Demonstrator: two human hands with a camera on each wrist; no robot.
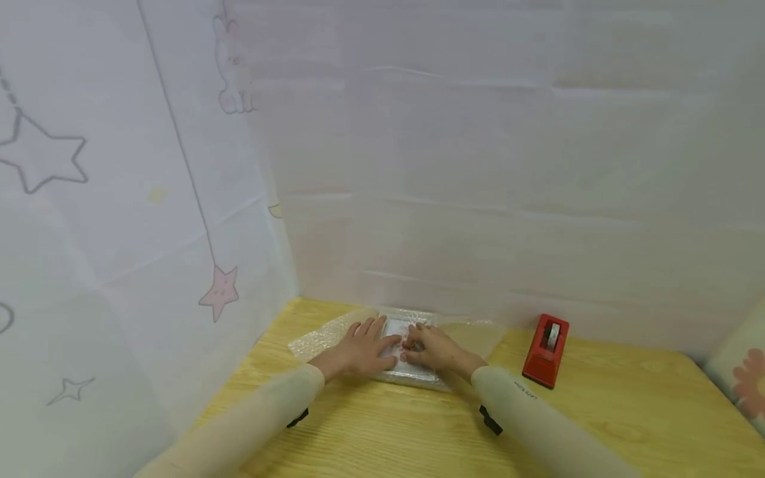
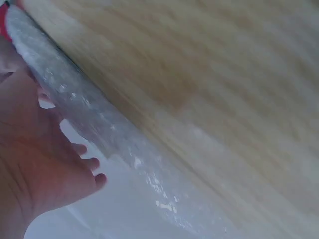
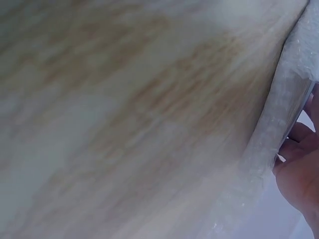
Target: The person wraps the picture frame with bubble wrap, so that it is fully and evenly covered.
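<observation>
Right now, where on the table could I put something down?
Bare table shows right of the red tape dispenser, up to the wall. There's another patch nearer you, between the sleeves. It's crowded in the middle: the left hand and right hand are there, with bubble wrap spreading to both sides.

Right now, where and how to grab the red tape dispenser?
Likely best: right hand from above, gripping across the long sides of the red tape dispenser, toward its near end. The body is narrow and runs near to far; the tape roll sits in the far half.
</observation>
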